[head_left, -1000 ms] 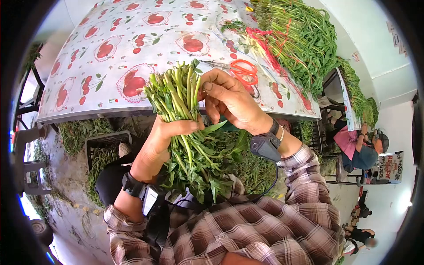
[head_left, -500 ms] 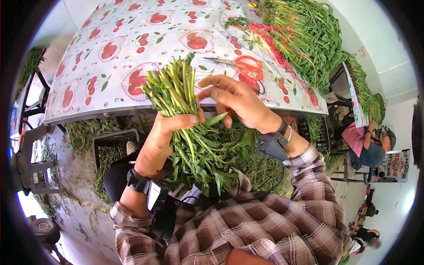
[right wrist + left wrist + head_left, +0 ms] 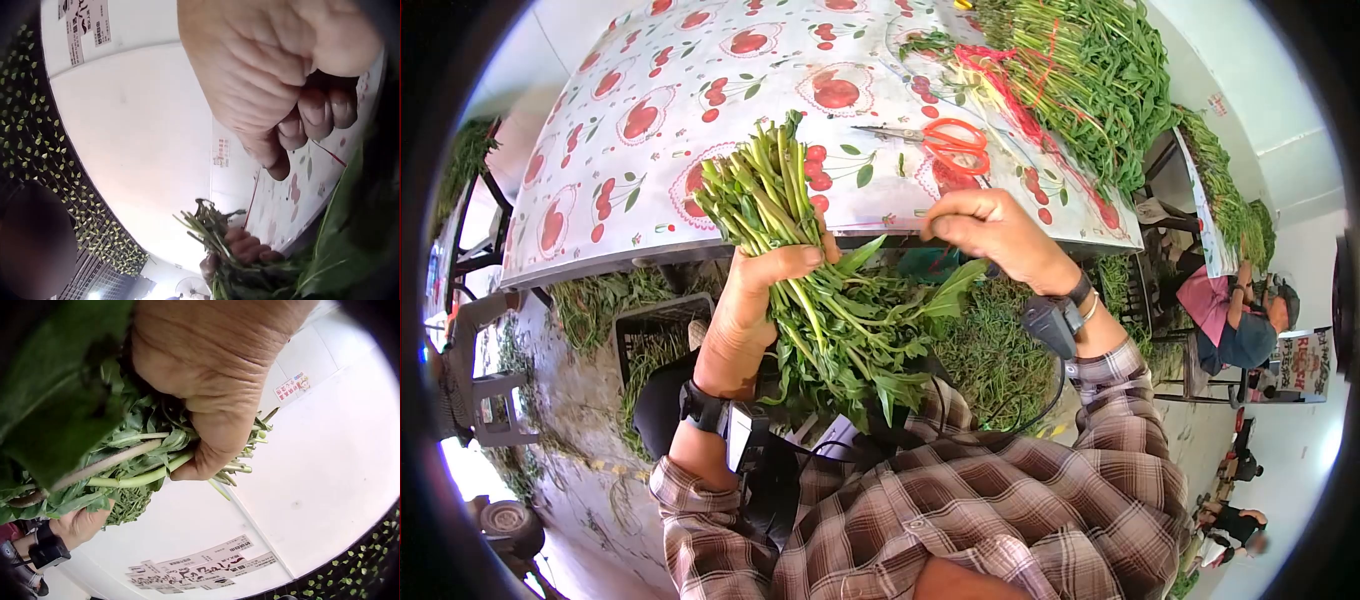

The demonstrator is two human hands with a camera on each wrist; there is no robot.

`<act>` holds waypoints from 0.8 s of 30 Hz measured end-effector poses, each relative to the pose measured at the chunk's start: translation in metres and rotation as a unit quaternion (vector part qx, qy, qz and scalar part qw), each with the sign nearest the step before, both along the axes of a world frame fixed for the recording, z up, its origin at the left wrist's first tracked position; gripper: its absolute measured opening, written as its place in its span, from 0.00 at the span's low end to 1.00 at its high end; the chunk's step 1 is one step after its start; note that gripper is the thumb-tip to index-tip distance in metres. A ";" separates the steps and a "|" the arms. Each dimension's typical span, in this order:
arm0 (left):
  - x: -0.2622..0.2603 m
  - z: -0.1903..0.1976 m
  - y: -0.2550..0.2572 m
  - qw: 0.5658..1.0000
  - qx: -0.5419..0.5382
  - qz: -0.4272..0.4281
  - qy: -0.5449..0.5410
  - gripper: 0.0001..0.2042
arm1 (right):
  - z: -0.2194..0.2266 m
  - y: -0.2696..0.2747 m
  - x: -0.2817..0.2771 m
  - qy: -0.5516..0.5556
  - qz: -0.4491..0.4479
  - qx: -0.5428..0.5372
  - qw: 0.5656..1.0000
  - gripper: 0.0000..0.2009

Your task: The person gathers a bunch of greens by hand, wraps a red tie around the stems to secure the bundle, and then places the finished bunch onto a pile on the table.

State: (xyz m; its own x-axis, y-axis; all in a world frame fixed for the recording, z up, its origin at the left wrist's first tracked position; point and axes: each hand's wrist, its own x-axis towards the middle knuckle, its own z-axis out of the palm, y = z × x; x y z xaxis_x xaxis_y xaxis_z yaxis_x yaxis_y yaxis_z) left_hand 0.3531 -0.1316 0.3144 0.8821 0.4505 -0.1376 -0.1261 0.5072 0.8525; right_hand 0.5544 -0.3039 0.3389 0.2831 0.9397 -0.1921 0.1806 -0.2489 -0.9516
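Note:
My left hand (image 3: 750,300) grips a bunch of leafy greens (image 3: 840,330), thumb across the stems. The cut stem ends point up over the table's front edge, and the leaves hang toward my lap. Apart from the bunch, to its right, my right hand (image 3: 1005,240) has its fingers curled and thumb against them. In the right wrist view a thin red string (image 3: 252,197) runs from the right thumb tip down toward the bunch, and another length shows beside the curled fingers. In the left wrist view, the left thumb presses over the stems.
Orange-handled scissors (image 3: 955,145) lie on the cherry-patterned tablecloth (image 3: 790,60). A large pile of greens (image 3: 1100,110) with red strips (image 3: 1020,100) covers the table's right side. A black crate (image 3: 625,325) stands below left; loose greens (image 3: 1000,350) cover the floor. Another person (image 3: 1235,320) sits far right.
My right hand has moved away from the stems, to the right and a little down. My left hand and the bunch have shifted slightly left.

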 end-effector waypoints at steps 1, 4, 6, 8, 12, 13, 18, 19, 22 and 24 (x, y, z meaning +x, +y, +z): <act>0.000 -0.001 0.001 1.000 0.004 0.001 0.003 0.20 | -0.003 -0.006 0.010 0.004 -0.033 0.008 0.999 0.08; -0.003 0.002 0.000 1.000 -0.003 0.020 0.000 0.19 | -0.004 -0.020 0.034 -0.011 -0.120 0.042 0.992 0.07; -0.004 0.005 -0.001 0.999 -0.022 0.034 -0.021 0.18 | -0.001 -0.027 0.045 -0.063 -0.159 0.063 0.983 0.07; -0.003 0.006 0.000 0.999 -0.018 0.037 -0.028 0.19 | 0.008 -0.036 0.056 -0.117 -0.173 0.058 0.976 0.07; -0.001 0.001 0.002 0.999 -0.017 0.042 -0.008 0.22 | 0.008 -0.047 0.078 -0.225 -0.179 0.047 0.957 0.08; 0.000 -0.002 0.004 1.000 -0.015 0.007 -0.001 0.24 | 0.013 -0.041 0.067 -0.277 -0.174 0.049 0.944 0.08; 0.008 0.001 -0.014 0.998 0.046 -0.023 -0.023 0.32 | 0.002 -0.018 0.015 -0.444 -0.066 0.086 0.889 0.07; 0.008 0.001 -0.015 0.997 0.052 -0.052 -0.012 0.33 | -0.001 -0.011 0.005 -0.485 -0.033 0.091 0.869 0.05; 0.009 0.004 -0.023 0.995 0.031 -0.094 0.001 0.35 | 0.001 0.007 -0.022 -0.546 0.030 0.121 0.828 0.03; 0.007 0.004 -0.026 0.993 0.005 -0.117 0.028 0.32 | -0.003 0.019 -0.031 -0.554 0.041 0.159 0.816 0.03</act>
State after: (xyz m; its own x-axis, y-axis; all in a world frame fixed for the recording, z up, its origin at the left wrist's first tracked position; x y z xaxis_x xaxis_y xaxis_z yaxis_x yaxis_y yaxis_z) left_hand 0.3601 -0.1572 0.3189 0.9538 0.2357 -0.1864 0.0422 0.5090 0.8597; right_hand 0.5230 -0.2850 0.3361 0.0507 0.9170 0.3956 0.9776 0.0355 -0.2075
